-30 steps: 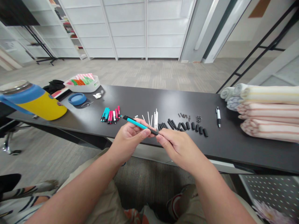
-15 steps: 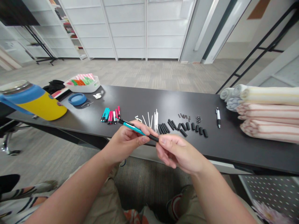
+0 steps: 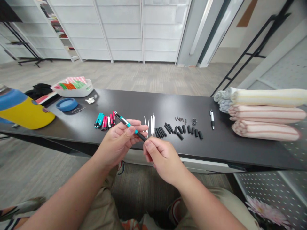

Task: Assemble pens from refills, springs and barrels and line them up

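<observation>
While the left hand (image 3: 117, 142) is closed on the teal pen (image 3: 129, 125), gripping its barrel between thumb and fingers, the pen is held in the air above the near edge of the tabletop (image 3: 134, 102). Its long axis runs diagonally, with the clip end far-left and the black grip end near-right. The right hand (image 3: 161, 158) sits just near-right of that black end, fingers curled, thumb tip at the end; whether it pinches anything cannot be told. Of the 2 hands, the right is nearer the grip end.
</observation>
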Demonstrator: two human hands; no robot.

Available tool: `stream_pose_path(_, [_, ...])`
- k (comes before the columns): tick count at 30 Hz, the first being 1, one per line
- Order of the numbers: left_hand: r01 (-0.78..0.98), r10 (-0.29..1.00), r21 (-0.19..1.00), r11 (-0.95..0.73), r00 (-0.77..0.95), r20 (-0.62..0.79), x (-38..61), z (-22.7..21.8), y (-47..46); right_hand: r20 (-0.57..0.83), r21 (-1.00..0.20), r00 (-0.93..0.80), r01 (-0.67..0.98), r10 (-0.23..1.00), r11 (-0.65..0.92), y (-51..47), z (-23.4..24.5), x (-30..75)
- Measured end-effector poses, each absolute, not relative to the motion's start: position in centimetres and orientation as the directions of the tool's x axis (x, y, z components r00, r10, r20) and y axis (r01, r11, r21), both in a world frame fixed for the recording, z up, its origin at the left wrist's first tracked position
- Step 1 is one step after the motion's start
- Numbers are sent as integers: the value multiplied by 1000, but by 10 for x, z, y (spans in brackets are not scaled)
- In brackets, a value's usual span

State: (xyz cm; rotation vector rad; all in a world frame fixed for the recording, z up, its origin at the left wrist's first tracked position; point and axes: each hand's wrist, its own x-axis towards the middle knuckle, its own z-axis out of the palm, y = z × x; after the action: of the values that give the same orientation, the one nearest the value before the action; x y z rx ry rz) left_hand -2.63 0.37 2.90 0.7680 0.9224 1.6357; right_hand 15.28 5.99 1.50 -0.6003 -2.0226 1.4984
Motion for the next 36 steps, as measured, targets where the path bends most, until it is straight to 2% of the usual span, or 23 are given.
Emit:
stream_pose_path(2, [-506, 978, 852, -139, -206, 38, -27, 31, 3, 138, -978, -752, -1, 645, 208, 57, 15, 151])
stream_pose_path(5, [-566, 981, 812, -143, -189, 41, -26, 34, 2, 174, -963, -728, 15, 663, 270, 56, 13, 148])
stream_pose_path(6, [-581, 982, 801, -145, -185, 43, -25, 34, 3, 161, -971, -731, 3, 663, 238, 56, 12, 147])
stream_pose_path(7, [-593, 983, 792, -143, -178, 45, -25, 34, 3, 123, -987, -747, -27, 653, 156, 55, 11, 145])
stream_pose_path(9, [-611, 986, 780, -135, -159, 46, -25, 35, 3, 17, -986, -794, -113, 608, -121, 54, 9, 143])
stream_pose_path(11, [-626, 988, 770, -126, -146, 44, -24, 35, 4, -65, -910, -827, -181, 559, -374, 52, 8, 140])
stream_pose_path(13, [-642, 989, 757, -120, -145, 34, -23, 36, 4, -93, -853, -824, -223, 558, -471, 51, 6, 138])
stream_pose_path(16, [-714, 985, 688, -129, -171, 8, -20, 40, 5, -67, -901, -796, -210, 601, -379, 51, 2, 137])
stream_pose_path(19, [-803, 976, 580, -136, -208, -58, -20, 44, 8, -52, -975, -778, -95, 626, -200, 54, -5, 139])
stream_pose_path(21, [-819, 965, 552, -155, -245, -91, -25, 45, 10, -70, -989, -769, -27, 635, -142, 57, -9, 140])
stream_pose_path(28, [-771, 937, 589, -242, -342, -64, -41, 39, 9, -79, -997, -749, 54, 658, -59, 61, -11, 142])
stream_pose_path(36, [-762, 927, 594, -259, -369, -70, -44, 44, 6, -91, -995, -767, 43, 635, -90, 59, -14, 140])
